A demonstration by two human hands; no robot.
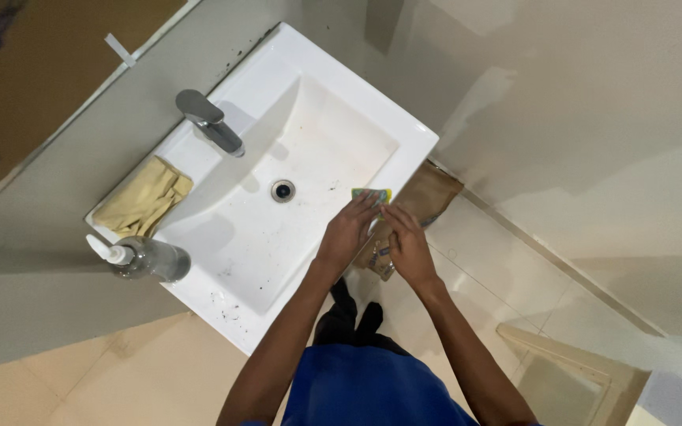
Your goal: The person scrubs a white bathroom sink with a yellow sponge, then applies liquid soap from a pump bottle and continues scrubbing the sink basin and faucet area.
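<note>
Yellow-green sponge (372, 194), centre frame, is being pinched together by left hand (348, 230) and right hand (408, 246) over the white basin's rim (416, 150); poised there, it could slip floorward.

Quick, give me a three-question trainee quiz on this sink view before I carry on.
1. True or false: the yellow cloth lies inside the basin.
2. Which hand presses on the sponge? A left hand B right hand C neither
3. What stands on the sink rim corner beside the cloth?

Key: 1 false, it lies on the rim by the tap. 2 A. 3 a clear pump bottle.
</note>
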